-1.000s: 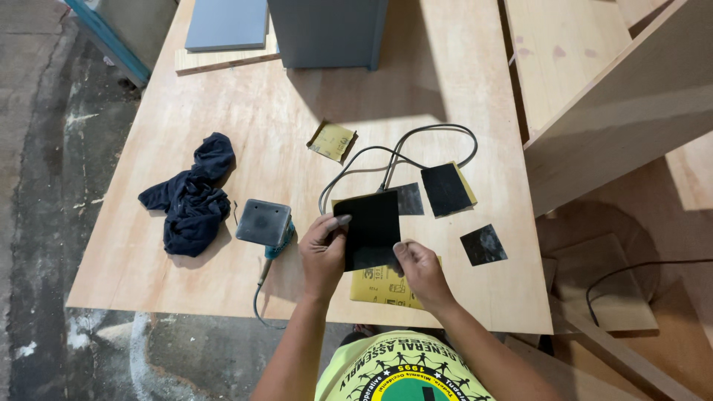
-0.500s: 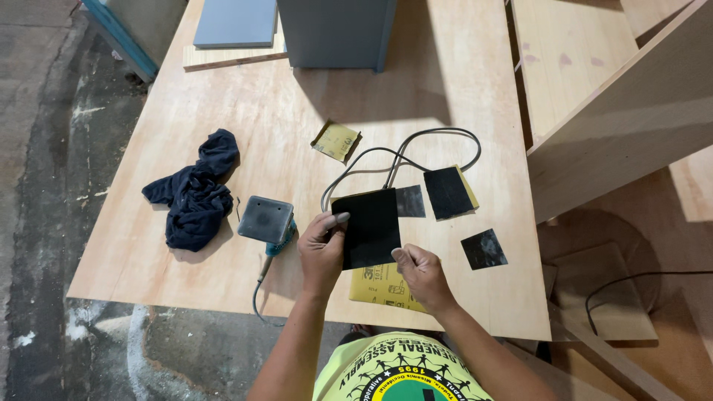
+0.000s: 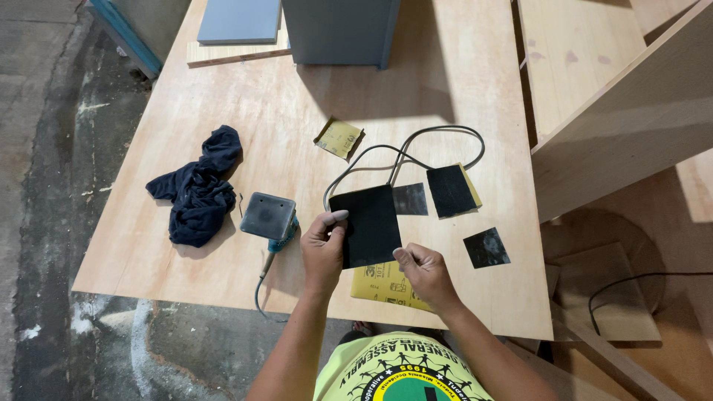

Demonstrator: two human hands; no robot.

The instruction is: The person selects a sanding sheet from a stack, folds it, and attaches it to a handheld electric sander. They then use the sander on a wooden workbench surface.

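— What have the hands got?

— My left hand (image 3: pixel 323 249) pinches the black sandpaper sheet (image 3: pixel 366 225) by its left edge; my right hand (image 3: pixel 423 271) nips the lower right corner, lifting it clear of the yellow-backed sheet (image 3: pixel 382 286) underneath.

— And the sander?

— The sander (image 3: pixel 269 217) rests just left of my left-hand grip, pad-up.

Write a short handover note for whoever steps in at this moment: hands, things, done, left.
Left hand: pinches the black sandpaper sheet at its left edge.
Right hand: fingers at the sheet's lower right corner, over a yellow-backed sheet.
On the plywood table: sander lying pad-up, dark rag, cable, three smaller black pieces.
Done: sheet is picked up.
Left: the sander pad is still bare.
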